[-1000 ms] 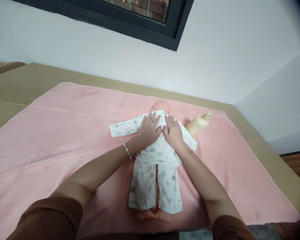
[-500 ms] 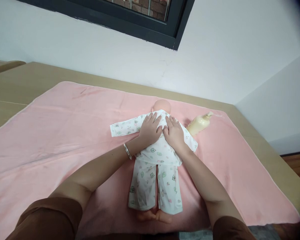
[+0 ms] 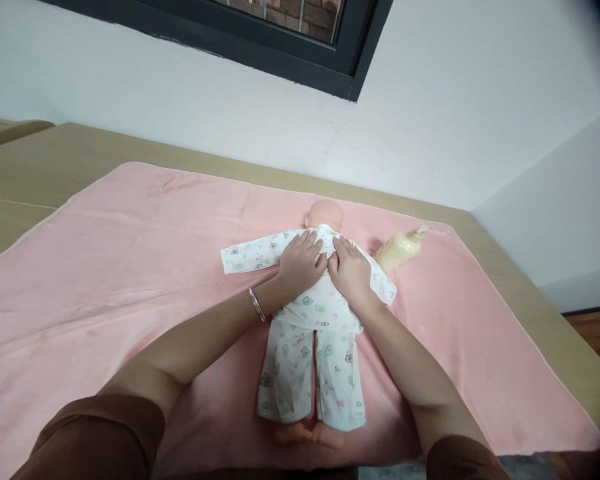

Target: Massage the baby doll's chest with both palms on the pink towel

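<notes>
A baby doll [image 3: 320, 307] lies face down, its bald head toward the wall and its bare feet toward me. It wears a white printed top and matching trousers [image 3: 286, 373]. My left hand [image 3: 301, 260] rests flat on the left side of the doll's upper back, fingers stretched toward the head. On the right side of the back lies my right hand [image 3: 350, 265], also flat with its fingers out. The two thumbs nearly meet at the middle of the back. A silver bangle [image 3: 257, 305] circles my left wrist. The doll's face is hidden.
Beneath the doll a pink blanket [image 3: 130, 267] covers much of the wooden table [image 3: 95, 143]. A cream pump bottle [image 3: 399, 249] lies on its side to the right of the doll. Behind the table stands a white wall [image 3: 260, 120] with a dark window frame [image 3: 325, 77].
Both hands have slid very slightly down the doll's back, toward me, staying flat on it. Slightly more of the doll's head and collar shows.
</notes>
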The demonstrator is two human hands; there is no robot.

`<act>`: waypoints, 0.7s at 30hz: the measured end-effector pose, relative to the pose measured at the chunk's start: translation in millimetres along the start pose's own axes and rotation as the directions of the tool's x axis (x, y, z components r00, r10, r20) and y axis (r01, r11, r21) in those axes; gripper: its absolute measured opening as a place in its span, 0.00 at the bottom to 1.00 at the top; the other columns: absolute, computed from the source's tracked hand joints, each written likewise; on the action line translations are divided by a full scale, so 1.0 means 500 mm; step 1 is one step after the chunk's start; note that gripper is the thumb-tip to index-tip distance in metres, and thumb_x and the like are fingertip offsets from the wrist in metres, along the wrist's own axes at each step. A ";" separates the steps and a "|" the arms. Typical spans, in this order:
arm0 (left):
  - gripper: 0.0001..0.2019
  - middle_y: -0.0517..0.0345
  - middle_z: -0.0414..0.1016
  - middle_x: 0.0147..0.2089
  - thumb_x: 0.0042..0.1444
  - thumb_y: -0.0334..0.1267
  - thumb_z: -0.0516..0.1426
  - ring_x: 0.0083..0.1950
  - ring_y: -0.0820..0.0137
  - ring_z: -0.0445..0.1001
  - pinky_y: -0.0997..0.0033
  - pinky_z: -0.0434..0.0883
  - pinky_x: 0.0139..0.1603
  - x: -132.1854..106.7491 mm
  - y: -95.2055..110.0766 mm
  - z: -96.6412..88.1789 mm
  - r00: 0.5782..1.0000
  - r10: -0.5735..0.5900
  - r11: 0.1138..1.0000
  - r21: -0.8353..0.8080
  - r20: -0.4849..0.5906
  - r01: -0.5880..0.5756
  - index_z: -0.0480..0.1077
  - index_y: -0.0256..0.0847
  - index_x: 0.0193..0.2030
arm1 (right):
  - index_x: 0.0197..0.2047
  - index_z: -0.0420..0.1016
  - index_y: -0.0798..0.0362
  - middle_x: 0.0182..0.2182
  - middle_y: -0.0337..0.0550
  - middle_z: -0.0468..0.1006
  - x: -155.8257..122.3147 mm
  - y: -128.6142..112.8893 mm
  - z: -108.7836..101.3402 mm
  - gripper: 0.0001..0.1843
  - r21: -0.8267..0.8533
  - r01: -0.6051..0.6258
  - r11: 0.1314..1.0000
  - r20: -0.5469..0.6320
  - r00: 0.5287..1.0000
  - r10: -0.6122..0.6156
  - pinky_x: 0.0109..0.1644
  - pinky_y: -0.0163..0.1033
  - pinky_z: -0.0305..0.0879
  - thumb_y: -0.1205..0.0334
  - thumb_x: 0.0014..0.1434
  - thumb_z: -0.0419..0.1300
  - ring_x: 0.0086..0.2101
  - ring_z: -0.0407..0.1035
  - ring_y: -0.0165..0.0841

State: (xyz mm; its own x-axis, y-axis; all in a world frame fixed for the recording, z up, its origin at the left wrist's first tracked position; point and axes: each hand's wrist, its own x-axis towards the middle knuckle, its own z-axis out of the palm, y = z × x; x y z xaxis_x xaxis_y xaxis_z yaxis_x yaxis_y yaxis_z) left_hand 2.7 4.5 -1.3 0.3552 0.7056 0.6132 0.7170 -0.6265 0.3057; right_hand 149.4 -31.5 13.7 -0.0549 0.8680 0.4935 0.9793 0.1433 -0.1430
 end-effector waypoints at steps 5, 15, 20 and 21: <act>0.25 0.38 0.62 0.70 0.64 0.38 0.50 0.72 0.49 0.59 0.43 0.57 0.70 0.008 -0.004 -0.003 0.996 -0.013 1.000 0.008 0.088 0.012 0.63 0.32 0.66 | 0.67 0.64 0.61 0.65 0.57 0.66 0.008 0.005 -0.003 0.28 0.014 0.011 1.000 0.075 0.997 -0.012 0.68 0.57 0.56 0.64 0.65 0.48 0.66 0.58 0.49; 0.18 0.39 0.73 0.61 0.64 0.37 0.50 0.66 0.53 0.68 0.51 0.67 0.66 0.000 0.005 -0.001 1.000 -0.023 1.000 0.009 0.004 0.023 0.74 0.33 0.54 | 0.54 0.78 0.56 0.56 0.51 0.77 0.003 0.005 0.001 0.21 0.000 0.006 1.000 0.005 1.000 -0.006 0.65 0.46 0.62 0.64 0.65 0.48 0.60 0.68 0.41; 0.22 0.37 0.67 0.66 0.63 0.37 0.51 0.70 0.51 0.62 0.47 0.61 0.70 0.005 0.000 0.000 0.998 -0.037 0.999 -0.009 0.045 0.037 0.68 0.30 0.61 | 0.67 0.65 0.59 0.66 0.52 0.65 0.015 0.007 -0.010 0.29 0.023 -0.017 1.000 0.139 0.990 0.013 0.69 0.53 0.55 0.64 0.64 0.47 0.66 0.58 0.44; 0.24 0.36 0.65 0.68 0.63 0.38 0.51 0.71 0.49 0.60 0.45 0.59 0.71 0.007 -0.002 0.001 0.997 -0.041 0.999 -0.005 0.062 0.041 0.66 0.29 0.63 | 0.69 0.61 0.60 0.68 0.53 0.61 0.018 0.008 -0.011 0.30 0.032 -0.017 0.999 0.177 0.984 0.011 0.70 0.55 0.52 0.64 0.65 0.46 0.68 0.54 0.46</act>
State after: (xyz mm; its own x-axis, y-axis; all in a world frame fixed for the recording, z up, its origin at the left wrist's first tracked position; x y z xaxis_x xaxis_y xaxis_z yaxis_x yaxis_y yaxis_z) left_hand 3.5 7.5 0.2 0.3622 0.7497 0.5539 0.7281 -0.5986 0.3340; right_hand 154.0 -25.9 22.3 -0.0775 0.9401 0.3318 0.9734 0.1434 -0.1789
